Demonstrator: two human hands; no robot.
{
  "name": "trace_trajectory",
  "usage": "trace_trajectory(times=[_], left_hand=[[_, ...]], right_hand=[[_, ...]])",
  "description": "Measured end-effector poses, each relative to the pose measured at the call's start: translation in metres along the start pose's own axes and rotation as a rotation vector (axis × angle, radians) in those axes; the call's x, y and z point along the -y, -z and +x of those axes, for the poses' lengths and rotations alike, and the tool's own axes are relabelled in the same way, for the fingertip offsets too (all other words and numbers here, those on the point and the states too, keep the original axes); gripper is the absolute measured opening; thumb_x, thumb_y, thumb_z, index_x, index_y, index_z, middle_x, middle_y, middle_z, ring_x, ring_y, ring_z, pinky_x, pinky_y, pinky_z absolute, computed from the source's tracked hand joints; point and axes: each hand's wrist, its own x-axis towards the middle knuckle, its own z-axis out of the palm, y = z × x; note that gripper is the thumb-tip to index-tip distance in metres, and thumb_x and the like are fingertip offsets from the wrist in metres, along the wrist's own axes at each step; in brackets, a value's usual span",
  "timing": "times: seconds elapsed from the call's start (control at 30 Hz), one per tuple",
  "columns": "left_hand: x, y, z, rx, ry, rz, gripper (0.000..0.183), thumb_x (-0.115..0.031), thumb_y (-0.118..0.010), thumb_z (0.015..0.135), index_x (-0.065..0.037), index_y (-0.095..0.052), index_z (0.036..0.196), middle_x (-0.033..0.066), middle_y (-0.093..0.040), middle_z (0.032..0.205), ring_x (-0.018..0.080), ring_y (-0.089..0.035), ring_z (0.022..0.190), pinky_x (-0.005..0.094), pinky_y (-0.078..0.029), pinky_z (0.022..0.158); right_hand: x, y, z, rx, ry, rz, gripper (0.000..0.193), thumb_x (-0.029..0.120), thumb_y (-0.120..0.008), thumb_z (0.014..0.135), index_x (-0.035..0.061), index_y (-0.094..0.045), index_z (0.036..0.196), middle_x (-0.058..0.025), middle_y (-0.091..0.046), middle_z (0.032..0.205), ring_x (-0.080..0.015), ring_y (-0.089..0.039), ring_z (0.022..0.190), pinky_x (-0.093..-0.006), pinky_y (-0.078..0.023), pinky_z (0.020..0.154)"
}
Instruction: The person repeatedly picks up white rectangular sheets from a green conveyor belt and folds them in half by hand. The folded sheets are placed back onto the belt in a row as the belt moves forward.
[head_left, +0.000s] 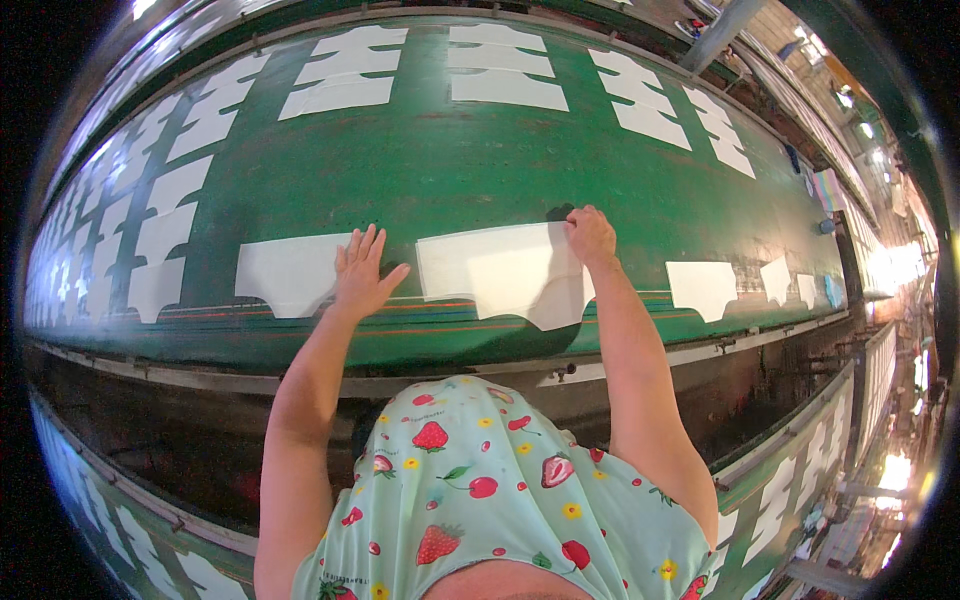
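A white cut fabric piece (490,262) lies on the green table top in front of me, with a curved cut along its near side. My right hand (592,237) is at its far right corner, fingers closed together on the edge; the fingertips are partly hidden. A shadow falls over that piece's right part. My left hand (366,272) rests with fingers spread on the right end of another white fabric piece (285,268), beside the gap between the two pieces.
The long green table (480,165) bears rows of similar white pieces (505,88) along its far side and to the left. Smaller-looking pieces (702,285) lie farther right. A metal rail (200,380) runs along the near edge. Behind me stands another green table (135,535) with white pieces.
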Motion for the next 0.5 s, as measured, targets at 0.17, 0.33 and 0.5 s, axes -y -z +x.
trace_trajectory(times=[0.17, 0.33, 0.5], left_hand=[[-0.032, -0.007, -0.011, -0.122, -0.011, -0.368, 0.075, -0.038, -0.08, 0.098, -0.007, -0.053, 0.161, 0.0177, -0.047, 0.171, 0.0358, -0.035, 0.163, 0.0535, -0.024, 0.134], [-0.084, -0.014, -0.015, -0.021, 0.188, -1.163, 0.057, -0.01, -0.085, 0.094, -0.003, -0.065, 0.147, 0.0113, -0.071, 0.145, 0.0214, -0.069, 0.126, 0.039, -0.053, 0.113], [-0.106, 0.0, -0.016, -0.039, 0.282, -1.219, 0.038, -0.01, -0.082, 0.099, -0.003, -0.071, 0.134, 0.0039, -0.077, 0.117, 0.0115, -0.068, 0.107, 0.032, -0.056, 0.09]], right_hand=[[0.005, 0.008, 0.014, 0.155, -0.036, -0.132, 0.019, 0.026, -0.071, 0.098, 0.012, -0.082, 0.105, -0.014, -0.075, 0.107, -0.0359, -0.074, 0.109, -0.0494, -0.062, 0.096], [0.086, 0.013, 0.004, 0.2, 0.177, -0.09, 0.018, 0.023, -0.069, 0.09, 0.0109, -0.082, 0.093, -0.0164, -0.077, 0.107, -0.0363, -0.073, 0.11, -0.051, -0.06, 0.094], [0.226, 0.004, -0.015, 0.166, 0.731, 0.751, 0.016, 0.021, -0.077, 0.085, 0.0053, -0.077, 0.086, -0.0146, -0.074, 0.102, -0.0341, -0.07, 0.103, -0.0495, -0.057, 0.089]])
